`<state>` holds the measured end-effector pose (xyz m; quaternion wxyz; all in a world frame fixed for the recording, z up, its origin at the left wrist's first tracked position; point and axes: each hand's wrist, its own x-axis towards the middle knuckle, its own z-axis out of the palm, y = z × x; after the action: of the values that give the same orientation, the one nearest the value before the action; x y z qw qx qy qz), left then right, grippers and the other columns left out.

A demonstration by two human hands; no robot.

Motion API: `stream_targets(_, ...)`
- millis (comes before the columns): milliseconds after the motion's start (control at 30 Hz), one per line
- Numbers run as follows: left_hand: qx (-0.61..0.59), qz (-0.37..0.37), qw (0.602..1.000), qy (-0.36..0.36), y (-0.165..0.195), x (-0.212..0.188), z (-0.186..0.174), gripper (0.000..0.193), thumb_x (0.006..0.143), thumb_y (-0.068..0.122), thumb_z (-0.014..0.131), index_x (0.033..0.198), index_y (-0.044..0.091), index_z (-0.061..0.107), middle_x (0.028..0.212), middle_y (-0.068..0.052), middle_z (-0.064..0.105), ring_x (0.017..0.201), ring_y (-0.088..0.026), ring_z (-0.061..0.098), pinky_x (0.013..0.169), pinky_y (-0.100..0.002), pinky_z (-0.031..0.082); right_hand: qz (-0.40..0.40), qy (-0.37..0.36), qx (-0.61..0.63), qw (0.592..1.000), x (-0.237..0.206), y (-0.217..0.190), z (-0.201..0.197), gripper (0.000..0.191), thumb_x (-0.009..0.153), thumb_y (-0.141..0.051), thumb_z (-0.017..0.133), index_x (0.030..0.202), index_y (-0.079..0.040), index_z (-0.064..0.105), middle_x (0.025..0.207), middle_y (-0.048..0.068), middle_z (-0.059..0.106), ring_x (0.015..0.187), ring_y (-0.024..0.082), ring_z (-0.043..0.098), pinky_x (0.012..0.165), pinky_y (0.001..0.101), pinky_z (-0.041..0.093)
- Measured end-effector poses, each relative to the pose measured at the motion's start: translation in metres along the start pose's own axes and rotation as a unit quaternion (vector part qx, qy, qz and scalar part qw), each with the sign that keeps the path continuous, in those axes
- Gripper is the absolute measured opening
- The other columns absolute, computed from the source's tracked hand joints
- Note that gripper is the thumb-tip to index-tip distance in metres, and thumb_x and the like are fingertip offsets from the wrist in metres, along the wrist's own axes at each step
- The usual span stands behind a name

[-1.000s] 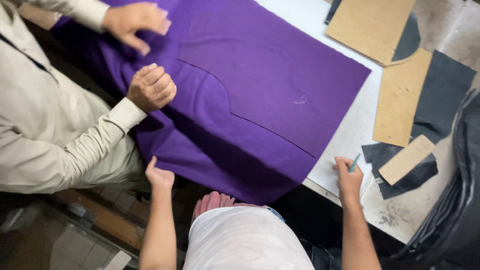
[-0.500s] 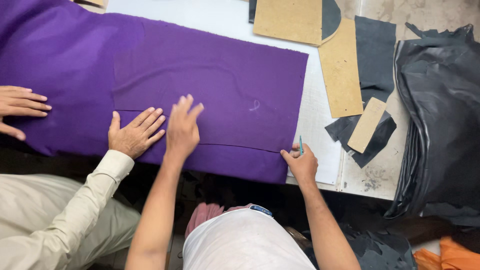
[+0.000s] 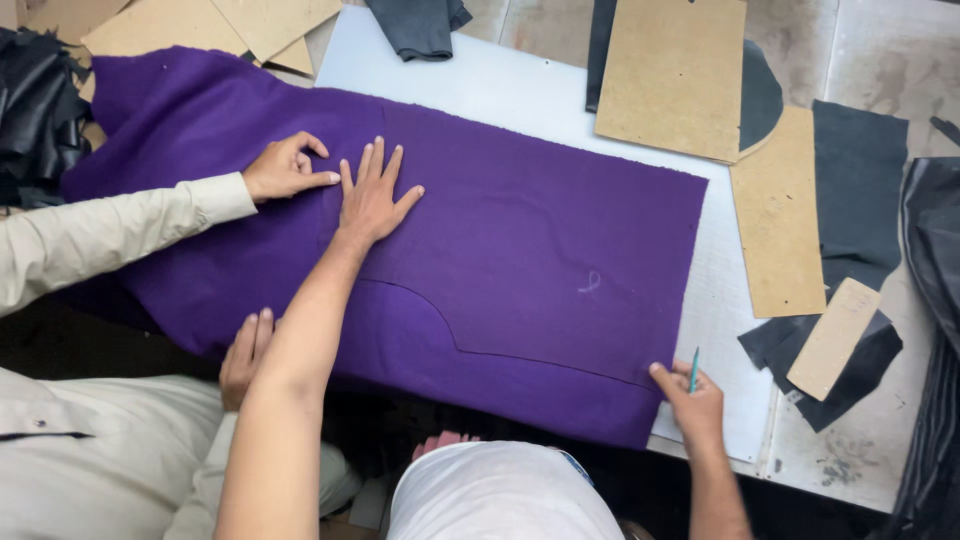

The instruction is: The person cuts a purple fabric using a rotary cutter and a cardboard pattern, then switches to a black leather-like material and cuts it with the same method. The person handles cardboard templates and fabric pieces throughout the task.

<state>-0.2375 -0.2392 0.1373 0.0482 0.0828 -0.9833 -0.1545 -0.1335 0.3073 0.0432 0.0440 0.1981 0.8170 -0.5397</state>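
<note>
No packages, labels, signs or screens in view, 0 of each; only fabric and board pieces on the table.

One view only, from the camera on my head, looking almost straight down over my own chest and forearms; near enough that the purple fabric (image 3: 480, 270) fills the middle; the white table (image 3: 480, 85) runs on ahead; nothing shared with another view
</note>
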Motion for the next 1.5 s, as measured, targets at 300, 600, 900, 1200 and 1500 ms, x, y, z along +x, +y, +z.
stream_targets(300,0.012,0.006,0.993,-0.116,-0.01,0.124,-0.078,0.069,0.081,0.052,0.077,0.141,0.023,0.06,0.145,-0.009,0.054,0.135,-0.029,0.049,0.114,-0.045,0.04,-0.021,0.027,0.05,0.998,0.169,-0.17,0.047,0.055,0.083,-0.034,0.085,0.123,-0.001,0.068,0.074,-0.001,0.063,0.048,0.005,0.047,0.039,0.0226,0.032)
stream_targets(600,-0.219,0.126,0.968,0.0,-0.056,0.125,-0.066,0.03,0.09,0.03,0.083,0.109,0.007,0.078,0.102,-0.01,0.078,0.09,-0.021,0.073,0.083,-0.035,0.054,-0.094,-0.022,0.112,0.989,0.175,-0.192,0.031,0.02,0.091,-0.015,0.079,0.104,-0.004,0.068,0.071,-0.004,0.062,0.045,0.001,0.041,0.037,0.0214,0.026)
stream_targets(900,-0.379,0.054,0.909,-0.168,-0.093,0.128,-0.125,0.02,0.085,0.021,0.084,0.094,0.003,0.08,0.078,-0.002,0.072,0.069,-0.007,0.058,0.061,-0.026,0.046,-0.172,-0.037,0.286,0.942,0.111,-0.202,-0.08,0.012,0.099,-0.005,0.072,0.107,-0.001,0.064,0.08,0.003,0.068,0.05,0.006,0.052,0.04,0.0187,0.034)
stream_targets(1200,-0.105,0.074,0.986,-0.103,-0.021,0.162,-0.034,0.04,0.075,0.041,0.09,0.098,0.009,0.081,0.101,-0.011,0.077,0.094,-0.028,0.072,0.086,-0.041,0.055,-0.179,0.078,-0.026,0.98,0.192,-0.17,0.011,0.027,0.09,-0.017,0.083,0.11,0.0,0.075,0.089,0.002,0.075,0.077,0.008,0.068,0.07,0.0228,0.054)
stream_targets(1500,-0.039,0.145,0.988,0.021,-0.038,0.151,-0.032,0.036,0.08,0.033,0.085,0.114,0.02,0.08,0.106,-0.004,0.071,0.105,-0.025,0.062,0.097,-0.043,0.043,-0.242,0.197,-0.23,0.922,0.165,-0.158,0.028,0.048,0.081,-0.022,0.088,0.125,-0.008,0.073,0.096,0.009,0.066,0.088,0.022,0.065,0.078,0.038,0.054)
